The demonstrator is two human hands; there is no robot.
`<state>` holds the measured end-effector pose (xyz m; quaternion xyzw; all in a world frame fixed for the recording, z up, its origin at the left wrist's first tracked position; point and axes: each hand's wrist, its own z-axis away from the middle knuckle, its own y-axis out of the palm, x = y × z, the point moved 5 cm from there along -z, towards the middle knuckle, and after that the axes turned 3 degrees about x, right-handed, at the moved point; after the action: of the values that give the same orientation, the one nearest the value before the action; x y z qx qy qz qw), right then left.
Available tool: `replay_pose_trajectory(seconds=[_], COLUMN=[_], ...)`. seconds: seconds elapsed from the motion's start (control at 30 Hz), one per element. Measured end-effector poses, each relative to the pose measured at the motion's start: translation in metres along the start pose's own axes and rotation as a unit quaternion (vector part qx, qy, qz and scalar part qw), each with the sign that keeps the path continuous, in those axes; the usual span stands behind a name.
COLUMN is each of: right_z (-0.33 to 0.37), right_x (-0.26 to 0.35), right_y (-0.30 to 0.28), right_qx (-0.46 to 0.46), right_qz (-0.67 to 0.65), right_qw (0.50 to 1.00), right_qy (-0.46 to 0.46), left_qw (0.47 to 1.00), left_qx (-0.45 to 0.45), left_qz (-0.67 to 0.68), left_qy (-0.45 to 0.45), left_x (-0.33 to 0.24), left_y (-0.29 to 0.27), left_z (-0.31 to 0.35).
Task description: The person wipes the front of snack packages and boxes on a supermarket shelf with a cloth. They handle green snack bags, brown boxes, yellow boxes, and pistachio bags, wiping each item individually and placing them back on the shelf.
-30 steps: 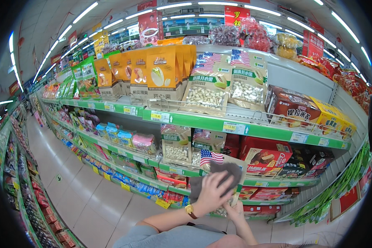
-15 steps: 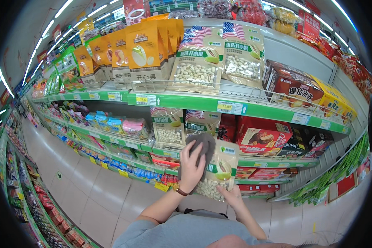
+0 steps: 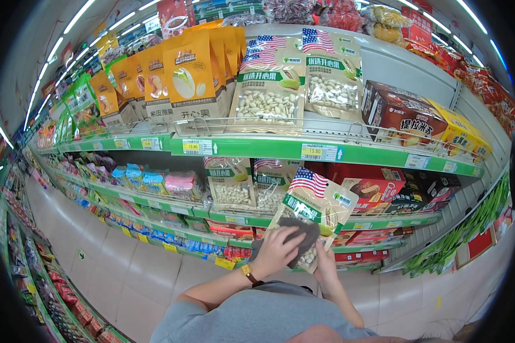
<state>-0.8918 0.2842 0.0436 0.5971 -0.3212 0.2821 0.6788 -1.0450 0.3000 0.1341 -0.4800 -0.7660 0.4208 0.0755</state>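
Observation:
In front of the shelf I hold up a bag of pistachios (image 3: 310,194), tilted with its top leaning right. Its front has a flag print, a green band and a clear window onto the nuts. My right hand (image 3: 325,264) grips the bag's lower right edge, thumb on the front. A dark grey cloth (image 3: 300,231) lies against the lower left of the bag's front. My left hand (image 3: 280,248) presses this cloth to the bag, its fingers curled over the cloth. The cloth hides part of the window.
Matching pistachio bags (image 3: 269,94) stand on the upper shelf and on the shelf below. Orange nut bags (image 3: 189,71) are to their left, a brown snack box (image 3: 403,114) to their right. A wire guard runs above the green shelf edge (image 3: 252,148). Green leafy packs (image 3: 458,228) hang at right.
The cloth and my left hand have slid from the bag's upper left down to its lower front, uncovering the flag print. The bag now tilts to the right.

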Motion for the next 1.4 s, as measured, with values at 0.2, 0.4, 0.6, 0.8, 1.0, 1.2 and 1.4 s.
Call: replay_pose_trajectory(seconds=[0.2, 0.4, 0.6, 0.8, 1.0, 1.2, 1.4], right_z=[-0.009, -0.044, -0.079, -0.143, -0.203, -0.202, -0.139], right_x=[0.001, -0.017, -0.021, -0.042, -0.106, -0.110, -0.043], right_y=[0.014, 0.000, 0.032, 0.099, 0.137, 0.122, 0.146], right_qx=[0.006, -0.016, 0.076, 0.185, 0.276, 0.171, 0.183], right_qz=[0.000, 0.044, 0.303, 0.422, 0.390, 0.548, 0.528], right_qw=[1.000, 0.996, 0.947, 0.883, 0.870, 0.806, 0.738], right_qy=[-0.027, -0.079, -0.073, -0.087, -0.124, -0.143, -0.379], left_qw=[0.991, 0.999, 0.996, 0.977, 0.965, 0.962, 0.967], left_qx=[-0.064, 0.031, 0.038, -0.015, -0.048, -0.050, -0.039], left_qz=[0.043, 0.040, 0.048, 0.000, -0.014, -0.002, 0.020], left_qy=[-0.106, 0.009, -0.068, -0.214, -0.258, -0.268, -0.252], left_x=[0.037, 0.039, 0.079, 0.114, 0.117, 0.120, 0.116], left_y=[-0.002, 0.030, 0.011, -0.020, -0.035, -0.038, -0.035], left_z=[-0.009, 0.022, 0.051, 0.099, 0.119, 0.126, 0.112])
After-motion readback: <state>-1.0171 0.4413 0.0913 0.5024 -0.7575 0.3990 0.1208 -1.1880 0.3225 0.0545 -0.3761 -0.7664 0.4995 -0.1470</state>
